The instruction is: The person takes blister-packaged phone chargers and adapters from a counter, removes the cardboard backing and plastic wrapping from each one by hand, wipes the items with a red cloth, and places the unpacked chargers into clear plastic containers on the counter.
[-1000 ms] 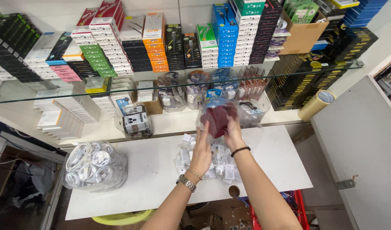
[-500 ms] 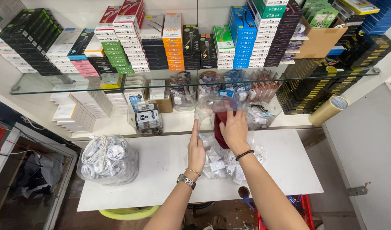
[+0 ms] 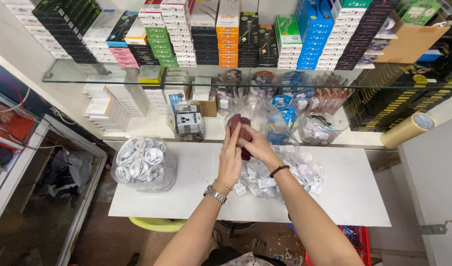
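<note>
Both my hands meet over the white table (image 3: pixel 196 197) at a clear plastic jar (image 3: pixel 248 111) with a dark red lid (image 3: pixel 238 123). My left hand (image 3: pixel 230 160), with a metal watch at the wrist, presses against the jar's left side. My right hand (image 3: pixel 255 145), with a dark bead bracelet, grips the lid from the right. The jar is tilted toward me, above a pile of small clear packets holding white parts (image 3: pixel 280 175). What the jar holds is hard to make out.
A bag of coiled white cables (image 3: pixel 145 162) sits at the table's left. A clear box of adapters (image 3: pixel 186 120) and more bags stand on the lower shelf. A glass shelf (image 3: pixel 88 76) above carries stacked coloured boxes. A tape roll (image 3: pixel 408 129) lies at right.
My hands and the jar have come lower and closer to the table, and my head has shifted so the shelves sit further right. Both hands stay on the jar.
</note>
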Available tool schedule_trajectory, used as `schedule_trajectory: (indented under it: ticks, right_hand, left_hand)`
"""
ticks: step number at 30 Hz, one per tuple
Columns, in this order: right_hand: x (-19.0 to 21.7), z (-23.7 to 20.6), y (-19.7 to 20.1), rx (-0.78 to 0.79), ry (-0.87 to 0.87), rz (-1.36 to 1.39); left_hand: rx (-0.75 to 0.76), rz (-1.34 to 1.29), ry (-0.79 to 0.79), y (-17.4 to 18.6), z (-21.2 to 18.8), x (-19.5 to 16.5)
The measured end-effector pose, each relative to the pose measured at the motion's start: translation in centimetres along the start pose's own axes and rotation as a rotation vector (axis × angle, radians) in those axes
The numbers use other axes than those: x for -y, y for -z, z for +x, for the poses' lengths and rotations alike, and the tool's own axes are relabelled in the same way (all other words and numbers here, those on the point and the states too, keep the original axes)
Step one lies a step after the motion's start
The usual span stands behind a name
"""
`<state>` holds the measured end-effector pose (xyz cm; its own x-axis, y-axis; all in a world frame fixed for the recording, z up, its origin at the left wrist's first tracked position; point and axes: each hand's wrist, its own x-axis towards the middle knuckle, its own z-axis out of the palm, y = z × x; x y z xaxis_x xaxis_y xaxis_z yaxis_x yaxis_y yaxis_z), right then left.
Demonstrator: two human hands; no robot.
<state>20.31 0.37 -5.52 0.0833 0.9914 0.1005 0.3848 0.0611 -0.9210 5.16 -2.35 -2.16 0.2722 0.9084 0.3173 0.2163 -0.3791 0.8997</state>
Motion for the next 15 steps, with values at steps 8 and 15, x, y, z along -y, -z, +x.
schedule_trajectory:
  ticks: [8, 15]
  right_hand:
    - [1.6, -2.4, 2.5, 0.397, 0.035, -0.160]
    - [0.1, 1.2, -4.6, -0.195, 0.109, -0.155]
  left_hand:
    - [-0.184, -0.270, 0.192, 4.5, -0.9, 2.5]
    - [-0.103, -0.119, -0.119, 2.6, -1.0, 1.3]
